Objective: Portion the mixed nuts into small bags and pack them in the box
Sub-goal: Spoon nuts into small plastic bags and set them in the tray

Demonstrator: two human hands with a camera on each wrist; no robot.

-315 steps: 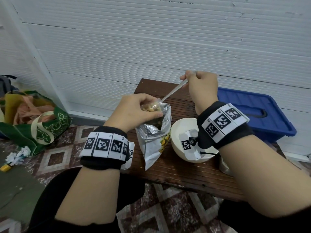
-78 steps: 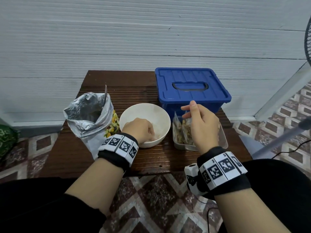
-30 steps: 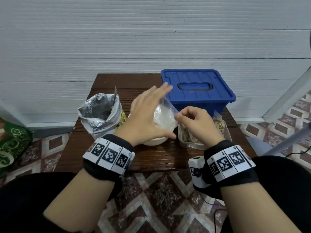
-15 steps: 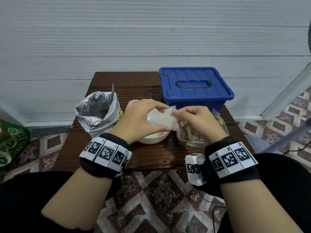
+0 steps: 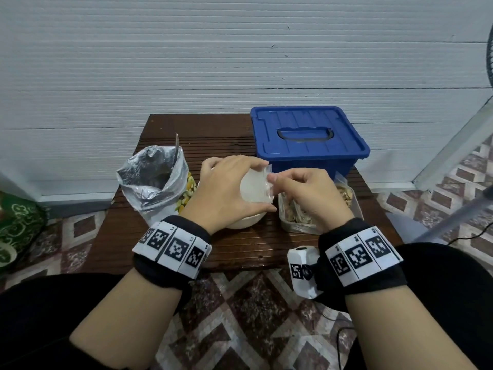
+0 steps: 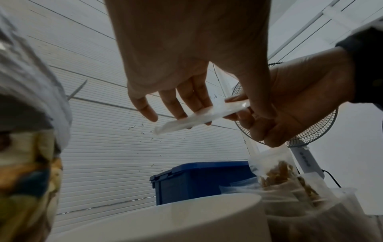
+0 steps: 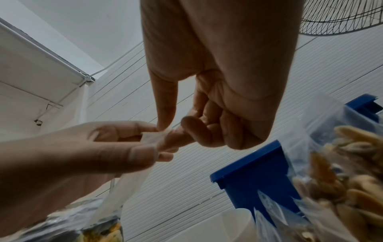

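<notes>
Small clear bag (image 5: 256,186) now lifted above the bowl (image 5: 244,221), pinched between left hand (image 5: 226,189) and right hand (image 5: 306,194).

Soft, even, dim light; wrist views dark, backlit, blurred and warped at edges.

Small clear empty plastic zip bag (image 5: 256,188) pinched between left hand (image 5: 226,192) and right hand (image 5: 306,194), foil nut pouch (image 5: 153,182) open left of left hand, filled bags in clear tub (image 5: 346,198) under right hand, closed blue lidded box (image 5: 306,137) beyond.
</notes>
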